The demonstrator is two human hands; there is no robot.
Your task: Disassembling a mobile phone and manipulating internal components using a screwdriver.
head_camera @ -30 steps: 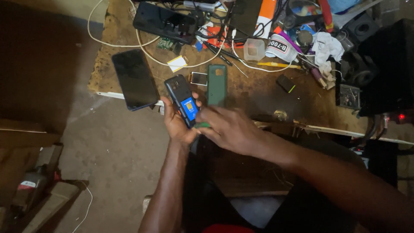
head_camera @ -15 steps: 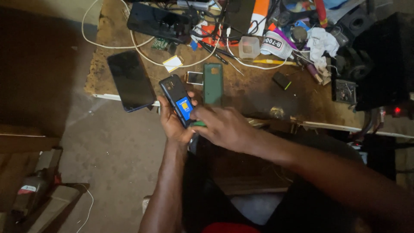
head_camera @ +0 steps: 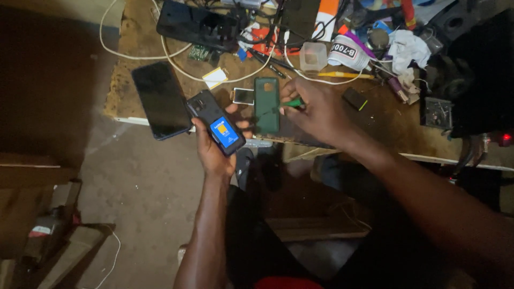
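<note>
My left hand (head_camera: 215,150) holds a small dark phone (head_camera: 215,121) with its back open, a blue battery showing, just off the front edge of the wooden workbench (head_camera: 380,123). My right hand (head_camera: 316,109) is over the bench to the right, fingers closed on a small green-handled tool (head_camera: 293,102). A dark green phone back cover (head_camera: 266,104) lies flat on the bench between the two hands, touching neither.
A large black phone (head_camera: 160,99) lies face down at the bench's left edge. Behind are a black device (head_camera: 199,24), white cables (head_camera: 176,53), a clear plastic cup (head_camera: 312,56), a white tape roll (head_camera: 347,52), a crumpled cloth (head_camera: 407,51) and several small parts.
My right hand has left the phone in my left hand and moved up and right over the bench, holding the green tool. The left hand keeps the phone.
</note>
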